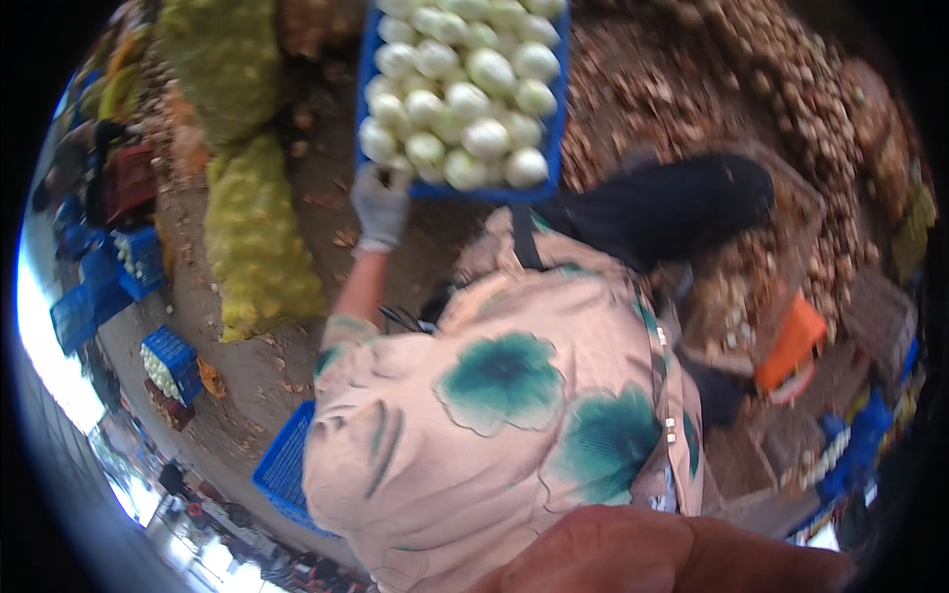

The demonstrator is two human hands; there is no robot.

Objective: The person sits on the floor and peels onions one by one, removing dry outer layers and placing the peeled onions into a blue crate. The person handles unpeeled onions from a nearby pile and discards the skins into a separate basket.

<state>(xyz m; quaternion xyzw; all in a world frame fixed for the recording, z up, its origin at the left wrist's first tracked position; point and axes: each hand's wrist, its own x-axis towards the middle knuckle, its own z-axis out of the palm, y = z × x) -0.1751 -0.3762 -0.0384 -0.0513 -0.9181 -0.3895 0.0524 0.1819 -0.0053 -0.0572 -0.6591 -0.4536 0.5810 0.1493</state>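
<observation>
Ahead of me, a blue plastic crate (pixel 485 194) holds rows of peeled white onions (pixel 467 100). My left hand (pixel 379 209), in a pale glove, is at the crate's near left corner. Its fingers curl over the rim beside the onions, though blur hides the fingertips. My right hand is out of view. Close to the camera at the bottom is bare skin, and I cannot tell which body part it is. A floral shirt and dark trouser legs fill the area below and right of the crate.
Yellow mesh sacks (pixel 259 237) stand left of the crate. Unpeeled onions (pixel 808 96) and loose skins cover the ground on the right, near a shallow tray (pixel 723 363) and an orange container (pixel 793 345). An empty-looking blue crate (pixel 285 471) sits lower left. People work at far left.
</observation>
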